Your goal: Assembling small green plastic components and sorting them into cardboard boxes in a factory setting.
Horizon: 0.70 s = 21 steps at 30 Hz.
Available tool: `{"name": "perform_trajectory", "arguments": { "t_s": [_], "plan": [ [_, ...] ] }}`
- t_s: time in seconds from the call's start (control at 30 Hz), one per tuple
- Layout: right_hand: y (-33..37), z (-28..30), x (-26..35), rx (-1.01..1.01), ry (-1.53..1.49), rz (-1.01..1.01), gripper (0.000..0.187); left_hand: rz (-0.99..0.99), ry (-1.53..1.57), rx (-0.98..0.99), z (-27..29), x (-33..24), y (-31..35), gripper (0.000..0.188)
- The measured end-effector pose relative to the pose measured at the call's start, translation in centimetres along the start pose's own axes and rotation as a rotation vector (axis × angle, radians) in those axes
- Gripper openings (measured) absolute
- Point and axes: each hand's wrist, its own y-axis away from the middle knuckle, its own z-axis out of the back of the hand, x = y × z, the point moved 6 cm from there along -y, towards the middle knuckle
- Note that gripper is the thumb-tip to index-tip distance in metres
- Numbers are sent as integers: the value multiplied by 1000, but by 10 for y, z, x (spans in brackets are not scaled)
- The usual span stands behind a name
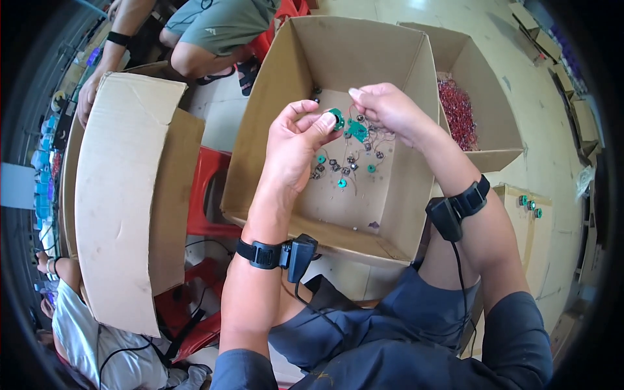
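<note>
My left hand [291, 140] is closed over the open cardboard box [361, 49], pinching a small round green circuit board [336, 119] with a dark centre between thumb and fingers. To its right, my right hand [394, 114] has thumb and forefinger pressed together on what looks like a thin reddish wire. A larger, irregular green circuit board [357, 131] shows below the right hand. On the box floor lie several small black parts [345, 171] with thin wires, and a few green rings [342, 183]. My right fingers partly hide the things beneath them.
Another box [497, 120] at the right holds a heap of red bits [457, 116]. Small green round parts [532, 205] sit on a closed carton [520, 240]. A tall cardboard box [123, 188] and a red stool [211, 195] stand left, with two other people nearby.
</note>
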Motion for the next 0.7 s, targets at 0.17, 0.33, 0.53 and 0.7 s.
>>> {"name": "perform_trajectory", "arguments": {
  "t_s": [0.17,0.33,0.53,0.7],
  "plan": [
    [24,-46,22,152,64,35,35,-24,-47,-202,26,-2,-6,27],
    [4,5,18,-257,93,125,34,13,-14,-29,11,-1,-2,29],
    [-11,24,-19,-397,591,77,33,-14,33,-124,21,0,-5,33],
    [4,1,-6,-342,496,-59,31,-8,36,-129,17,-2,-4,31]
  ]
}}
